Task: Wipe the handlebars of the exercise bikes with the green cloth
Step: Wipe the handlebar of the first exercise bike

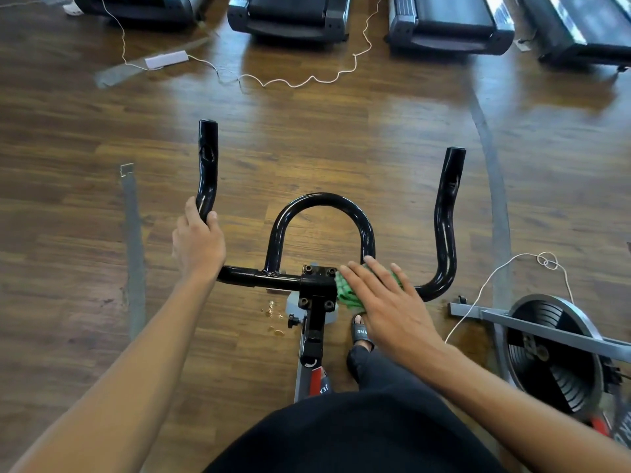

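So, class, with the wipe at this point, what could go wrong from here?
1. Flat fingers only press the green cloth on the handlebar; unheld, it may slide off and drop.
2. Wet-looking spots on the floor near the sandal could cause a slip.
3. The white cable trailing by the next bike could trip someone.

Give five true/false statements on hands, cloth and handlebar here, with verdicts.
1. The left hand grips the left horn of the handlebar. True.
2. The right hand lies flat, fingers straight, on the green cloth. True.
3. The green cloth is on the floor. False: it sits on the handlebar, right of the stem clamp.
4. The handlebar is white. False: it is black.
5. A white cable lies on the wooden floor. True.
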{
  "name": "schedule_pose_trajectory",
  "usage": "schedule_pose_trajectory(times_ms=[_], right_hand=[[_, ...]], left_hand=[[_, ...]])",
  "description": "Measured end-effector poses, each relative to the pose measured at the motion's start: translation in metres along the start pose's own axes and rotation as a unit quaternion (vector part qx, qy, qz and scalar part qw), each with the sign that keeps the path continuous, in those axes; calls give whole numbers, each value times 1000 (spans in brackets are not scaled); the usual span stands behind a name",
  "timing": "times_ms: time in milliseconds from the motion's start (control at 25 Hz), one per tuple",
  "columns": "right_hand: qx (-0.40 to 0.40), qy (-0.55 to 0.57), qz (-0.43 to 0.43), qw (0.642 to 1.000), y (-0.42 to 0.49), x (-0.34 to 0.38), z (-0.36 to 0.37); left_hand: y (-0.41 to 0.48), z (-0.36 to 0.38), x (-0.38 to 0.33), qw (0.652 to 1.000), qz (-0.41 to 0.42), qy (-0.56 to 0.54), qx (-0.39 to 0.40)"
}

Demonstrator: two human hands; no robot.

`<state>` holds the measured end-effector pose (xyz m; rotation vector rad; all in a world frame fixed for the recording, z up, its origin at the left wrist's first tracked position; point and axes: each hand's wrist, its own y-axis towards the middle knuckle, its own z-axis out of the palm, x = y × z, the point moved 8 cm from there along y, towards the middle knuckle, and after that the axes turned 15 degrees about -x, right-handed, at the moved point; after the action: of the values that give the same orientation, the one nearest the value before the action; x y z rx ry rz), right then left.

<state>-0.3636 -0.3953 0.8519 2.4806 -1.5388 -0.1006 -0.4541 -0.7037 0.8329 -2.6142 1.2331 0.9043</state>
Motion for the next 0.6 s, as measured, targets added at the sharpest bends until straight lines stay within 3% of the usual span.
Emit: schedule_pose_trajectory(times_ms=[200,320,480,600], right_hand=[[38,183,88,979,71,6,-18],[95,163,47,981,98,23,-4],[231,116,38,965,117,13,10],[192,102,5,976,122,18,11]], left_hand=[[-1,-6,0,999,5,-1,-34],[-1,-6,1,999,8,-10,-34],[1,-6,2,999,11,-16,-40],[2,-3,0,999,13,-20,-45]])
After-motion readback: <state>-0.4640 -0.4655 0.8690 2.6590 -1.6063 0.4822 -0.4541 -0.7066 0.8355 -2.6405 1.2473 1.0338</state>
